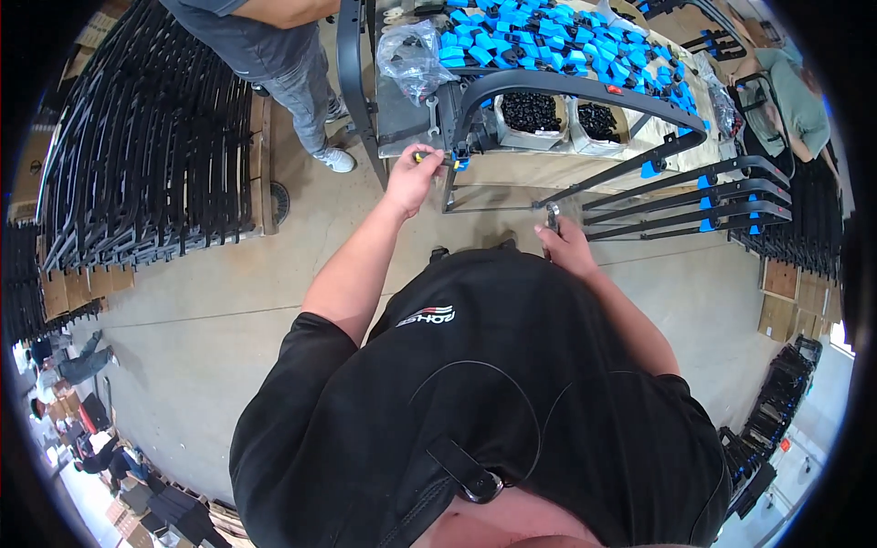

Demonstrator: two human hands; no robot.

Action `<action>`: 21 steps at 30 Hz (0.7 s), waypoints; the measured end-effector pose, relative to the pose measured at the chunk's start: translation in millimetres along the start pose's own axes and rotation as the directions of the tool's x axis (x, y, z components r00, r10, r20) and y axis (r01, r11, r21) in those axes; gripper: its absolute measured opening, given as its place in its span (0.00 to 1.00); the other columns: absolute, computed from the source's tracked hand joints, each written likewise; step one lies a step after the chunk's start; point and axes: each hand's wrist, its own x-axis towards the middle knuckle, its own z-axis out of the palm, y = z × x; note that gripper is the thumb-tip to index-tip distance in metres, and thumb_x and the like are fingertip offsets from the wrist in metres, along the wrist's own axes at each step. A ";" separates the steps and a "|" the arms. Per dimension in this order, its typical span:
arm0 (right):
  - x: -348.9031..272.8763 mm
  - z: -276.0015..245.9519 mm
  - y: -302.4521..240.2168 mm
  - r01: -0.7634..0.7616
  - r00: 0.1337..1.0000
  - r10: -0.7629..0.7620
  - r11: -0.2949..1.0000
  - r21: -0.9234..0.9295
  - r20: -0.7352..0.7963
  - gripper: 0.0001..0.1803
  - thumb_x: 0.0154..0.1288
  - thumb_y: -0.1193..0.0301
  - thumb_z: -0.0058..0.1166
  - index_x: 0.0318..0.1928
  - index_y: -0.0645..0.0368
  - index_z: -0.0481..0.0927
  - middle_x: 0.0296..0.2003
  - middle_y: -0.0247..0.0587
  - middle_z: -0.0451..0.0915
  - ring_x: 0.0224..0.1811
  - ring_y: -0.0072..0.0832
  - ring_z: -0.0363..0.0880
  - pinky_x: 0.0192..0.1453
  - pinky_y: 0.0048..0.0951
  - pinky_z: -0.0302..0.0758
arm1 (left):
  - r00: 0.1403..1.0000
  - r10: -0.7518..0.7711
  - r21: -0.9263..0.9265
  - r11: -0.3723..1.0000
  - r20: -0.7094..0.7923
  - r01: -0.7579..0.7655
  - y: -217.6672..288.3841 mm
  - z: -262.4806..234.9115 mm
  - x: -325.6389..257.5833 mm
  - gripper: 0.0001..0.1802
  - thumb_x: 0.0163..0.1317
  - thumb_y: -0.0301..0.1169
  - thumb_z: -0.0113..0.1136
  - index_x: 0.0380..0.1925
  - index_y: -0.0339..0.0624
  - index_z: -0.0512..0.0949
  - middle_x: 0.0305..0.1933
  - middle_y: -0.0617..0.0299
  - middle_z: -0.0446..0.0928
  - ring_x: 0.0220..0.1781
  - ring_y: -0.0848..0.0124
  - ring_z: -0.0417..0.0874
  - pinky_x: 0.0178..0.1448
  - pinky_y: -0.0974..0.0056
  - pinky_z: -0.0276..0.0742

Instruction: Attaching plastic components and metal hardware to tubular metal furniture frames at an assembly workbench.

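Concrete floor (pixel 201 356) spreads below as I watch remotely, my right grip (pixel 568 245) wrapped around a metal-headed tool (pixel 553 217), my left grip (pixel 411 185) clamped on a yellow-marked item (pixel 421 157) beside the left end of a black frame (pixel 566 87), blue parts (pixel 548 38) heaped on the bench (pixel 395 139) beyond.

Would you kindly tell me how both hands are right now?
Left hand: closed on a yellow-and-black tool.
Right hand: closed on a metal-headed tool.

a co-worker (pixel 274 55) in grey jeans stands near stacked black frames (pixel 155 155)
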 end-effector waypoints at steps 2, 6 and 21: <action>5.2 2.8 9.6 0.040 0.998 -0.048 0.987 -0.156 -0.052 0.17 0.70 0.57 0.59 0.39 0.61 0.77 0.22 0.30 0.73 0.25 0.19 0.71 0.31 0.30 0.69 | 0.993 -0.068 -0.096 0.994 -0.094 0.059 11.5 24.5 -6.2 0.10 0.68 0.32 0.64 0.42 0.45 0.72 0.29 0.66 0.74 0.25 0.76 0.74 0.32 0.68 0.71; 0.2 6.7 2.6 0.025 0.998 -0.031 0.994 -0.105 -0.057 0.18 0.70 0.57 0.59 0.39 0.62 0.78 0.23 0.31 0.74 0.27 0.21 0.71 0.34 0.30 0.70 | 0.946 -0.044 -0.106 0.994 -0.320 0.010 10.3 21.3 0.2 0.13 0.67 0.36 0.66 0.40 0.45 0.72 0.25 0.69 0.70 0.22 0.79 0.68 0.22 0.70 0.61; 34.7 13.8 15.0 0.055 0.996 -0.058 0.997 0.048 0.061 0.15 0.73 0.62 0.56 0.49 0.62 0.79 0.30 0.26 0.75 0.34 0.17 0.69 0.43 0.25 0.71 | 0.934 -0.044 -0.099 0.995 -0.355 0.009 10.1 27.0 -4.5 0.11 0.69 0.33 0.64 0.37 0.45 0.70 0.26 0.67 0.70 0.23 0.78 0.68 0.24 0.70 0.62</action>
